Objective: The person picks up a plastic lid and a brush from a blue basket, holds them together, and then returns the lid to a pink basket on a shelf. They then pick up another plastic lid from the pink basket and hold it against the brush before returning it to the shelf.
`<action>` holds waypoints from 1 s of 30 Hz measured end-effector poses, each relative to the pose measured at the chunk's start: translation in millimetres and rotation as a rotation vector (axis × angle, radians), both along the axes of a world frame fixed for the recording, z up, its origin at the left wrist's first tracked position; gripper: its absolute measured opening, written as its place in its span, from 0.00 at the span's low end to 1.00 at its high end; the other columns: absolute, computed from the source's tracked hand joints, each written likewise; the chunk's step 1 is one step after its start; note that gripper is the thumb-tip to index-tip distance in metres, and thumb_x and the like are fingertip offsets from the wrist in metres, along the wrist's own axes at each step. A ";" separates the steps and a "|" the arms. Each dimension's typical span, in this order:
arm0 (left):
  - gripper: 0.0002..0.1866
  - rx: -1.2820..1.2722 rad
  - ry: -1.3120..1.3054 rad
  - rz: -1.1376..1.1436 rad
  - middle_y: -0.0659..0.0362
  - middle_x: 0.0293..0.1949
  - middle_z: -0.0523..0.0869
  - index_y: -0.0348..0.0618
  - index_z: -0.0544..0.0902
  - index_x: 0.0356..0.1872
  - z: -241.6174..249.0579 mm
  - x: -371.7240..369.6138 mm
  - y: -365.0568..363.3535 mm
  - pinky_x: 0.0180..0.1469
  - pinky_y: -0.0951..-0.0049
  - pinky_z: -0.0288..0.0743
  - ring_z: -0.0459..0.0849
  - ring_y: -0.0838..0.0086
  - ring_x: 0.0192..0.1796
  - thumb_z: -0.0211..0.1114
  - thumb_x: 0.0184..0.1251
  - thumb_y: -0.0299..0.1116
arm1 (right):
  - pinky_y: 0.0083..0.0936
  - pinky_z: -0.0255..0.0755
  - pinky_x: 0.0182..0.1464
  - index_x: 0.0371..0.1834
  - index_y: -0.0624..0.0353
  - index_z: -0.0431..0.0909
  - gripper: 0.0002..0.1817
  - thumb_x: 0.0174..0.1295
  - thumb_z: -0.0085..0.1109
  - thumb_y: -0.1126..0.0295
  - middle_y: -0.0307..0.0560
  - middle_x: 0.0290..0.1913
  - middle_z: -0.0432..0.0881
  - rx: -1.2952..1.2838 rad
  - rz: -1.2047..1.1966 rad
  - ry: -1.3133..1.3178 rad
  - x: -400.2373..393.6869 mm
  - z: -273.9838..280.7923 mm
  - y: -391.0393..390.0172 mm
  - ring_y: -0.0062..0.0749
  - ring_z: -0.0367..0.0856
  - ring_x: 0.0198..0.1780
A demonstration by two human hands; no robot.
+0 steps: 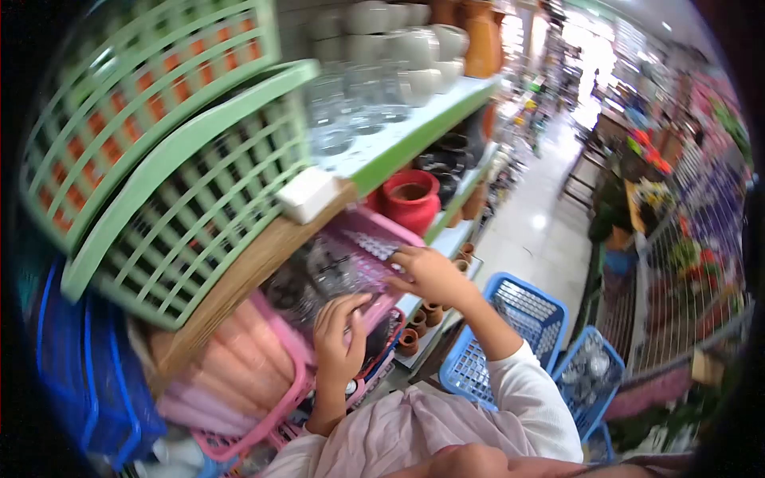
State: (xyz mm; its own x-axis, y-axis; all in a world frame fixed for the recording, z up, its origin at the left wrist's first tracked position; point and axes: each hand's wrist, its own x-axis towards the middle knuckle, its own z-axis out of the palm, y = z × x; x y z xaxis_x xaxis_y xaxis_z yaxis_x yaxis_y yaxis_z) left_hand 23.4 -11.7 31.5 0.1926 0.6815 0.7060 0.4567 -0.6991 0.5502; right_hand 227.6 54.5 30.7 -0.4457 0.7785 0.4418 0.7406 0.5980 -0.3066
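Note:
A pink basket [382,236] with a perforated wall sits on the shelf below a wooden board and holds clear, shiny pieces, partly blurred. My right hand [434,276] reaches over the basket's right side. Its fingers are apart and bent, with the tips close against the inner lattice. My left hand [340,338] is at the near side of the same basket, palm turned inward. Its fingers are loosely curved, the thumb stands off from them, and nothing shows in its grasp.
Green baskets [195,199] and a small white box [307,194] stand above the board. A red pot [411,199] and drinking glasses [364,95] line the shelves to the right. Blue baskets [504,338] stand on the aisle floor [535,215]. Stacked blue trays [103,374] are at left.

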 end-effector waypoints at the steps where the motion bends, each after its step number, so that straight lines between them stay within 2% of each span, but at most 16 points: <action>1: 0.09 0.030 -0.111 -0.052 0.52 0.38 0.84 0.37 0.79 0.40 -4.0 8.2 -2.5 0.48 0.63 0.70 0.81 0.59 0.42 0.53 0.61 0.24 | 0.36 0.69 0.51 0.42 0.59 0.77 0.16 0.58 0.59 0.60 0.49 0.45 0.78 0.097 0.002 0.067 5.9 2.8 -16.3 0.44 0.76 0.48; 3: 0.08 0.032 -0.217 -0.202 0.52 0.36 0.84 0.37 0.78 0.38 -19.9 28.3 -6.4 0.47 0.63 0.71 0.81 0.59 0.40 0.51 0.60 0.22 | 0.37 0.65 0.55 0.40 0.57 0.77 0.12 0.57 0.60 0.63 0.46 0.46 0.77 0.176 -0.053 0.224 21.6 -4.9 -48.6 0.41 0.75 0.50; 4: 0.08 -0.030 -0.266 -0.279 0.52 0.35 0.84 0.36 0.77 0.36 -26.2 43.4 -9.1 0.47 0.63 0.71 0.81 0.59 0.40 0.50 0.60 0.22 | 0.36 0.66 0.54 0.40 0.57 0.77 0.11 0.58 0.59 0.64 0.45 0.46 0.78 0.161 -0.105 0.270 33.6 -7.7 -66.0 0.40 0.76 0.49; 5: 0.08 -0.120 -0.246 -0.368 0.52 0.34 0.82 0.34 0.76 0.37 -36.9 56.5 -11.0 0.47 0.68 0.72 0.80 0.65 0.41 0.48 0.64 0.22 | 0.34 0.67 0.52 0.39 0.57 0.77 0.09 0.59 0.58 0.65 0.45 0.46 0.78 0.138 -0.198 0.312 46.3 -18.9 -81.9 0.40 0.76 0.48; 9: 0.08 -0.252 -0.009 -0.661 0.52 0.34 0.83 0.33 0.77 0.38 -61.4 117.0 -35.3 0.45 0.69 0.73 0.81 0.67 0.38 0.49 0.64 0.21 | 0.34 0.71 0.47 0.37 0.59 0.77 0.09 0.59 0.57 0.65 0.46 0.42 0.78 -0.007 -0.578 0.441 108.2 -72.0 -167.1 0.42 0.77 0.45; 10: 0.08 -0.380 -0.010 -0.725 0.53 0.35 0.84 0.37 0.79 0.36 -69.3 124.7 -46.1 0.47 0.66 0.71 0.81 0.62 0.40 0.52 0.60 0.20 | 0.35 0.71 0.46 0.37 0.59 0.78 0.09 0.60 0.57 0.65 0.47 0.40 0.79 -0.052 -0.702 0.431 113.5 -90.0 -196.0 0.43 0.77 0.44; 13: 0.07 -0.510 0.138 -0.918 0.55 0.33 0.84 0.37 0.79 0.36 -87.3 162.7 -74.7 0.44 0.67 0.71 0.82 0.63 0.40 0.53 0.61 0.21 | 0.40 0.71 0.41 0.35 0.60 0.78 0.13 0.61 0.54 0.61 0.51 0.36 0.78 -0.194 -0.943 0.405 139.0 -135.9 -285.1 0.47 0.78 0.40; 14: 0.06 -0.470 0.163 -0.995 0.55 0.33 0.85 0.37 0.79 0.37 -87.4 179.7 -84.9 0.43 0.67 0.72 0.82 0.63 0.38 0.54 0.61 0.22 | 0.40 0.71 0.41 0.35 0.61 0.78 0.14 0.61 0.54 0.60 0.52 0.35 0.79 -0.295 -1.025 0.391 146.6 -150.1 -316.1 0.47 0.78 0.40; 18: 0.06 -0.552 0.265 -1.205 0.54 0.33 0.85 0.38 0.79 0.38 -106.7 249.2 -130.2 0.42 0.68 0.73 0.83 0.64 0.38 0.54 0.63 0.24 | 0.39 0.72 0.42 0.36 0.61 0.78 0.17 0.60 0.54 0.56 0.53 0.36 0.81 -0.608 -1.240 0.439 167.1 -160.4 -420.3 0.48 0.79 0.40; 23: 0.08 -0.801 0.325 -1.306 0.54 0.35 0.85 0.37 0.77 0.41 -139.1 335.8 -198.7 0.44 0.70 0.73 0.83 0.68 0.39 0.53 0.68 0.28 | 0.33 0.74 0.41 0.37 0.64 0.78 0.17 0.61 0.55 0.58 0.54 0.36 0.82 -0.648 -1.383 0.584 202.0 -182.2 -492.0 0.43 0.82 0.38; 25: 0.10 -1.232 0.213 -1.412 0.55 0.40 0.83 0.37 0.75 0.45 -180.4 373.6 -225.1 0.46 0.72 0.73 0.81 0.73 0.42 0.51 0.70 0.31 | 0.33 0.74 0.41 0.36 0.65 0.78 0.17 0.61 0.56 0.58 0.54 0.36 0.82 -0.576 -1.481 0.720 219.3 -189.0 -503.7 0.42 0.82 0.38; 26: 0.11 -1.322 0.235 -1.463 0.55 0.44 0.81 0.38 0.73 0.48 -200.5 391.8 -235.2 0.49 0.74 0.71 0.79 0.75 0.44 0.49 0.71 0.33 | 0.33 0.74 0.41 0.34 0.65 0.79 0.17 0.60 0.57 0.58 0.54 0.34 0.82 -0.502 -1.521 0.719 232.6 -210.8 -509.6 0.43 0.82 0.37; 29: 0.16 -1.655 0.444 -1.222 0.59 0.47 0.81 0.44 0.73 0.50 -235.5 442.9 -274.2 0.50 0.72 0.69 0.78 0.74 0.47 0.52 0.66 0.41 | 0.34 0.74 0.41 0.35 0.65 0.79 0.16 0.58 0.58 0.60 0.55 0.36 0.81 -0.434 -1.656 0.804 279.4 -261.9 -513.2 0.45 0.81 0.38; 30: 0.16 -1.655 0.441 -1.226 0.59 0.47 0.81 0.44 0.73 0.50 -253.7 461.7 -285.3 0.50 0.72 0.69 0.78 0.74 0.47 0.52 0.66 0.41 | 0.36 0.73 0.41 0.37 0.65 0.78 0.16 0.58 0.58 0.60 0.56 0.38 0.80 -0.356 -1.692 0.715 299.0 -291.0 -513.4 0.47 0.80 0.39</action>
